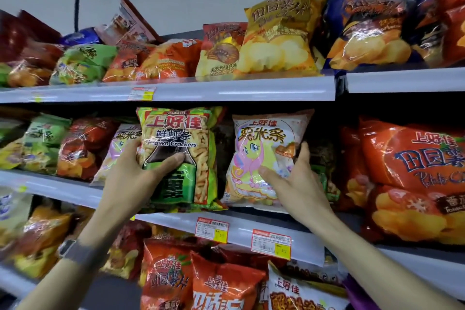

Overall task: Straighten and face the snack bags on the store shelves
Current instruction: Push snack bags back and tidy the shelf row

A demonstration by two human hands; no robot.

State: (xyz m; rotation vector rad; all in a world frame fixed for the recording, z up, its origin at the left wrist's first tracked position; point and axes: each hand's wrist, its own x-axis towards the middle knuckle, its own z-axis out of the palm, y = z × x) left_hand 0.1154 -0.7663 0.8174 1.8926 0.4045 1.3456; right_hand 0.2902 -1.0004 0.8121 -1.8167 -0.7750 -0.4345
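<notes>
Head view: your left hand [136, 171] grips the upright prawn cracker bag [176, 131] at centre frame; your right hand [294, 178] holds the pony-print bag [261, 138] just right of it.

Left hand [130, 173]: we list it bare, uncovered from the fingertips to the wrist.
Right hand [297, 181]: we list it bare likewise, skin showing to the wrist.
Left forearm [57, 282]: we see it bare for the whole length in view.
Right forearm [377, 259]: we see it bare too, right to the edge of our view.
Watch [66, 246]: we wear it on the left wrist; a dark rectangular case with a pale edge, blurred.
Band [84, 257]: we note a wide grey strap, matte, wrapped round the wrist.
</notes>
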